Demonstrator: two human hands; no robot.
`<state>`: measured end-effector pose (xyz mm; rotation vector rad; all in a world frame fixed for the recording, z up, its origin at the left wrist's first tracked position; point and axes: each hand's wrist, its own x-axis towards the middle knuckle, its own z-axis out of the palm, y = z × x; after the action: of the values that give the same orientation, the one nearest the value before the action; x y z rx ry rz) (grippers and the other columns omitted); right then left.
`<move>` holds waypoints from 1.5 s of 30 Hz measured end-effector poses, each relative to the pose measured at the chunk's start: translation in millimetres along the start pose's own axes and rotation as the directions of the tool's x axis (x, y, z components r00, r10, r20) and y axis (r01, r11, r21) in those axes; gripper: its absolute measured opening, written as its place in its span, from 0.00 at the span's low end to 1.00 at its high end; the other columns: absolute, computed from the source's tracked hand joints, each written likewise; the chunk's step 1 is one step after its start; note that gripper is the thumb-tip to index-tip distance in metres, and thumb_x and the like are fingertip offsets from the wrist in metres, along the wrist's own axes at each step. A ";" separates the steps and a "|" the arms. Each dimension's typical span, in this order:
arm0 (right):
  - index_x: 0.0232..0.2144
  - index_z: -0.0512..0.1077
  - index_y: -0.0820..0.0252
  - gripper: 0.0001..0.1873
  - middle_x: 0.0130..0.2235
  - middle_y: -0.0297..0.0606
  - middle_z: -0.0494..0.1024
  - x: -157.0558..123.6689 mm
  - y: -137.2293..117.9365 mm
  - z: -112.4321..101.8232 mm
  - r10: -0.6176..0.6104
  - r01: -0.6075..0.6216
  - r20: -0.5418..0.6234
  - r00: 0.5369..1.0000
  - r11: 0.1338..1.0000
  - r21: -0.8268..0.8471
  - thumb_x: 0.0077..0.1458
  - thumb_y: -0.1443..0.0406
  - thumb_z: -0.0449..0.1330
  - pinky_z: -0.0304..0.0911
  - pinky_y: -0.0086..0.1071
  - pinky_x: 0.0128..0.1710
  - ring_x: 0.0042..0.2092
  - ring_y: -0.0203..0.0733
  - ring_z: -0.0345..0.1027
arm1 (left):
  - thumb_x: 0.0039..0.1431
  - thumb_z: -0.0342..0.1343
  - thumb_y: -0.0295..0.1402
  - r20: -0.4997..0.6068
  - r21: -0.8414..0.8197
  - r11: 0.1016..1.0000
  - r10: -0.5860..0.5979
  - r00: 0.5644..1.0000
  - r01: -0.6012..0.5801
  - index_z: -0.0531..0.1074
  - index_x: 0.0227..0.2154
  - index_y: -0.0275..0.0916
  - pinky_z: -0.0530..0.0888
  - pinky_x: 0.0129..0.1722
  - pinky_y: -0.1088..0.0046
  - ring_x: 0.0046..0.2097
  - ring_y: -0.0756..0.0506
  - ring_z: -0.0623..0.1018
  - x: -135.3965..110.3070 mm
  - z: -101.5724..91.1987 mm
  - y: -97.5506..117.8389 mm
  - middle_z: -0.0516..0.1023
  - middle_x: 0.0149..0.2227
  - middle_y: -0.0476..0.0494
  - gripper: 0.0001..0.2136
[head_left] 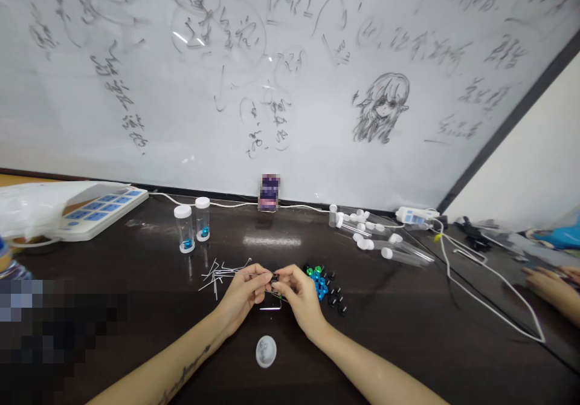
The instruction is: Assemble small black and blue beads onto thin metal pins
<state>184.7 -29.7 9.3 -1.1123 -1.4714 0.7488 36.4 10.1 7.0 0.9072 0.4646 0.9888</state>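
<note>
My left hand and my right hand meet over the dark table, fingers pinched together. Between the fingertips sits a small black bead on a thin metal pin, held by both hands. A loose heap of metal pins lies just left of my left hand. A pile of blue, green and black beads lies right of my right hand. A white cap rests on the table below my wrists.
Two capped clear vials with blue beads stand at the back left. Several empty capped tubes lie at the back right, beside a power strip and white cables. Another person's hand rests at the far right. A whiteboard stands behind.
</note>
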 end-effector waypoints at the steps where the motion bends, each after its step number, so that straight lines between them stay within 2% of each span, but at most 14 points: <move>1: 0.34 0.70 0.59 0.05 0.28 0.32 0.73 -0.1 -0.5 0.1 0.013 -0.013 0.011 1.000 1.000 0.024 0.54 0.65 0.60 0.64 0.29 0.31 0.30 0.38 0.69 | 0.51 0.62 0.31 0.003 0.002 1.000 -0.003 1.000 0.003 0.72 0.24 0.34 0.55 0.18 0.84 0.20 0.58 0.58 -0.2 0.1 0.2 0.70 0.21 0.50 0.07; 5: 0.33 0.69 0.60 0.06 0.25 0.31 0.72 0.1 -2.2 0.4 0.042 -0.044 0.031 0.999 0.995 0.085 0.54 0.63 0.60 0.62 0.27 0.26 0.26 0.35 0.68 | 0.51 0.62 0.31 0.015 0.006 1.000 -0.021 1.000 0.021 0.71 0.24 0.34 0.55 0.18 0.83 0.20 0.57 0.59 -1.1 0.9 1.4 0.70 0.20 0.50 0.07; 18: 0.24 0.65 0.61 0.16 0.21 0.30 0.69 -0.7 -1.2 -1.7 0.078 -0.081 0.071 0.994 0.996 0.039 0.59 0.58 0.55 0.55 0.24 0.20 0.20 0.30 0.62 | 0.52 0.61 0.30 0.056 0.011 1.000 -0.024 0.998 0.024 0.71 0.25 0.34 0.55 0.18 0.83 0.19 0.57 0.58 -2.3 1.4 1.4 0.70 0.21 0.49 0.06; 23: 0.26 0.66 0.61 0.18 0.22 0.31 0.70 0.7 0.6 -0.1 0.074 -0.076 0.071 0.995 0.997 0.030 0.63 0.57 0.49 0.55 0.24 0.20 0.20 0.31 0.62 | 0.52 0.61 0.30 0.013 0.005 1.000 -0.008 1.000 0.008 0.71 0.25 0.34 0.56 0.18 0.83 0.20 0.57 0.59 -1.3 1.0 1.1 0.71 0.21 0.49 0.06; 27: 0.29 0.67 0.61 0.15 0.24 0.32 0.71 1.1 -2.0 0.4 0.053 -0.055 0.060 0.997 0.998 0.032 0.62 0.57 0.50 0.57 0.25 0.22 0.22 0.31 0.63 | 0.52 0.61 0.31 0.001 0.000 1.000 -0.005 1.000 0.005 0.71 0.25 0.34 0.56 0.18 0.83 0.20 0.57 0.60 -0.7 0.9 0.9 0.71 0.21 0.48 0.06; 33: 0.27 0.66 0.61 0.15 0.23 0.31 0.70 0.5 -3.4 -0.3 0.056 -0.056 0.071 0.996 0.998 -0.001 0.61 0.57 0.53 0.57 0.25 0.23 0.22 0.32 0.63 | 0.52 0.60 0.30 0.030 0.014 1.000 0.001 1.000 -0.001 0.71 0.24 0.33 0.56 0.18 0.83 0.20 0.57 0.58 -1.3 2.3 1.8 0.70 0.21 0.49 0.06; 40: 0.23 0.65 0.61 0.21 0.21 0.31 0.69 1.3 0.3 0.9 0.075 -0.073 0.071 0.995 0.997 -0.028 0.63 0.56 0.48 0.55 0.25 0.20 0.20 0.32 0.62 | 0.53 0.60 0.30 0.021 0.002 1.000 -0.007 1.000 0.007 0.71 0.25 0.34 0.56 0.18 0.83 0.20 0.57 0.58 -1.5 1.8 1.2 0.70 0.21 0.49 0.06; 45: 0.31 0.67 0.60 0.17 0.23 0.31 0.69 1.3 -5.6 1.1 0.051 -0.051 0.033 0.998 0.999 0.010 0.64 0.56 0.46 0.57 0.26 0.22 0.22 0.33 0.63 | 0.52 0.61 0.30 -0.008 -0.006 1.000 -0.006 1.000 0.006 0.71 0.25 0.34 0.56 0.18 0.83 0.20 0.57 0.60 -0.8 2.3 1.8 0.71 0.21 0.48 0.06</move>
<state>182.3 -30.4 14.7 -1.1379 -1.4691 0.8133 36.7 8.8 9.7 0.8966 0.4704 0.9885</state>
